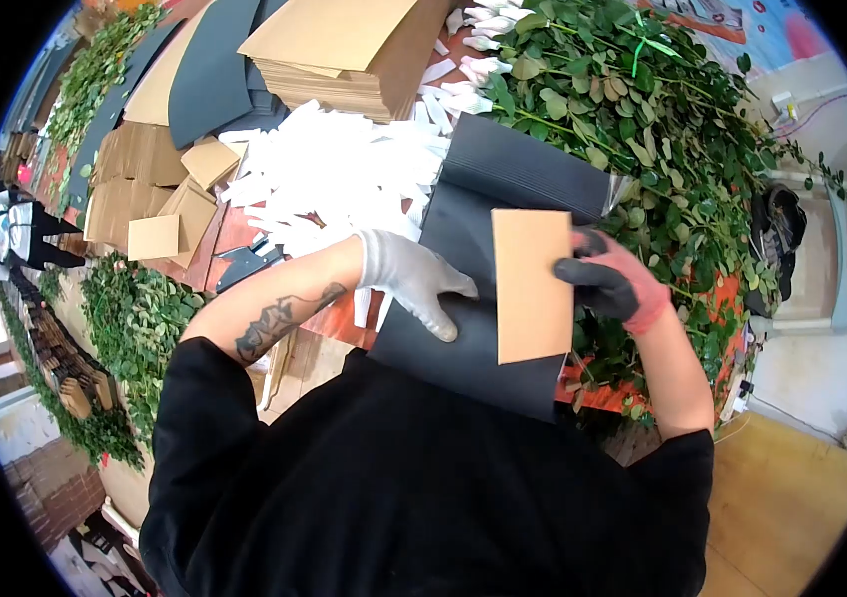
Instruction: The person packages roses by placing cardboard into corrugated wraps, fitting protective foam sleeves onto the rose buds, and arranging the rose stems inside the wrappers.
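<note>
My right hand (617,282), in a pink glove with black fingers, grips the right edge of a tan rectangular piece of cardboard (533,289). The cardboard is held over a long black sheet (463,234) in front of my body. On that sheet rests my left hand (406,277) in a pale grey glove, its thumb and fingers spread and nothing visible in its grasp. Black ridged sheets (528,164) lie at the far end of the black sheet. A heap of white strips (334,169) spreads just beyond my left hand.
Leafy green stems with pale flower heads (602,109) cover the table's right side. At the back stands a stack of tan cardboard (344,60) beside dark sheets (209,75). A black stapler-like tool (247,264) lies near my left forearm. Another person (20,234) stands far left.
</note>
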A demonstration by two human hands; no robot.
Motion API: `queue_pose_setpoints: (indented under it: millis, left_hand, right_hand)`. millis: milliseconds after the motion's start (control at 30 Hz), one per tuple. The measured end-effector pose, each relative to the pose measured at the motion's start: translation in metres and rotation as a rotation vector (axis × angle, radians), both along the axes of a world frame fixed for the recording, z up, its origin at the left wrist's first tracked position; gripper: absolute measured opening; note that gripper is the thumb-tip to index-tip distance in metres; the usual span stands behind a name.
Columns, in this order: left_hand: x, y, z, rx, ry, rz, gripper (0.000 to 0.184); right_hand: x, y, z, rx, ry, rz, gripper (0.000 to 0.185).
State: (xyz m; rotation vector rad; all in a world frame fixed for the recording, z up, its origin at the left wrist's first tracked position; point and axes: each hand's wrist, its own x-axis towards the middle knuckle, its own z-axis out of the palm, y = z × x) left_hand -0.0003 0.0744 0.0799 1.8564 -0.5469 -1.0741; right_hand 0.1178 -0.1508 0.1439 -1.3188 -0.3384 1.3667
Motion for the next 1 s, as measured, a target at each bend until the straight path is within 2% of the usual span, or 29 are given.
queue_pose_setpoints:
  millis: [33,67,100,133,200,233,267,300,333,400,433,467,533,567,600,667,733,800,833,867,933,967,1000]
  left_hand:
    - [-0.002,-0.007,0.011,0.298,-0.077,-0.051,0.067]
    - [-0.006,-0.014,0.006,0.295,-0.085,-0.061,0.067]
    - [-0.012,-0.023,-0.003,0.37,-0.209,0.011,0.067]
    - [-0.018,-0.029,-0.008,0.443,-0.33,0.086,0.068]
    - [-0.027,-0.025,-0.009,0.475,-0.346,0.113,0.065]
    - [-0.028,-0.015,-0.011,0.307,-0.324,0.168,0.06]
    - [-0.03,-0.007,-0.013,0.139,-0.3,0.219,0.056]
    - [-0.034,-0.005,-0.027,0.068,-0.277,0.297,0.038]
    - [-0.034,-0.008,-0.023,0.073,-0.282,0.279,0.038]
    - [-0.036,-0.024,-0.009,0.359,-0.392,0.262,0.04]
    - [-0.037,-0.034,-0.001,0.541,-0.445,0.239,0.031]
    - [-0.038,-0.038,0.003,0.542,-0.45,0.237,0.031]
    - [-0.043,-0.043,0.006,0.722,-0.684,0.238,0.027]
    - [-0.048,-0.044,-0.003,0.692,-0.742,0.321,0.022]
    - [-0.049,-0.043,-0.011,0.694,-0.742,0.318,0.022]
    - [-0.05,-0.04,-0.019,0.544,-0.906,0.407,0.021]
    - [-0.047,-0.037,-0.02,0.519,-0.853,0.372,0.023]
    - [-0.043,-0.036,-0.021,0.489,-0.82,0.335,0.024]
    - [-0.046,-0.035,-0.026,0.484,-0.789,0.311,0.024]
    - [-0.045,-0.035,-0.027,0.474,-0.772,0.287,0.024]
    - [-0.033,-0.039,-0.002,0.629,-0.667,0.098,0.026]
    - [-0.023,-0.042,-0.003,0.66,-0.645,0.019,0.027]
    - [-0.018,-0.047,-0.006,0.69,-0.597,-0.062,0.028]
  right_hand:
    - [-0.003,-0.002,-0.015,-0.073,0.111,-0.013,0.046]
    - [-0.004,-0.003,-0.031,-0.146,0.223,-0.027,0.044]
    - [-0.004,-0.004,-0.046,-0.141,0.219,-0.018,0.04]
    - [-0.001,-0.006,-0.075,-0.113,0.188,-0.112,0.037]
    - [-0.004,-0.001,-0.093,-0.07,0.268,-0.254,0.03]
    - [0.001,-0.004,-0.108,-0.06,0.273,-0.267,0.03]
    - [0.008,-0.006,-0.121,-0.053,0.009,-0.226,0.028]
    - [0.015,-0.01,-0.133,-0.05,-0.257,-0.186,0.026]
    - [0.018,-0.007,-0.129,-0.044,-0.259,-0.204,0.026]
    - [0.014,0.001,-0.109,-0.616,-0.771,-0.012,0.03]
    - [0.011,0.009,-0.095,-0.642,-0.748,0.038,0.038]
    - [0.011,0.016,-0.107,-0.641,-0.751,0.033,0.038]
    - [0.007,0.029,-0.133,-0.48,-0.828,0.005,0.04]
    - [0.004,0.036,-0.137,-0.567,-1.007,0.072,0.043]
    - [0.004,0.036,-0.138,-0.566,-1.006,0.069,0.043]
    - [0.001,0.041,-0.126,-0.548,-0.633,-0.002,0.044]
    - [0.003,0.041,-0.143,-0.566,-0.973,0.11,0.043]
    - [0.004,0.039,-0.136,-0.587,-0.935,0.123,0.04]
    - [-0.003,0.046,-0.111,-0.597,-0.761,0.144,0.04]
    - [-0.004,0.047,-0.108,-0.577,-0.919,0.263,0.038]
    - [0.001,0.053,-0.094,-0.738,-1.026,0.452,0.042]
    - [0.002,0.047,-0.113,-0.719,-1.34,0.408,0.049]
    - [0.0,0.048,-0.093,-0.74,-1.416,0.557,0.054]
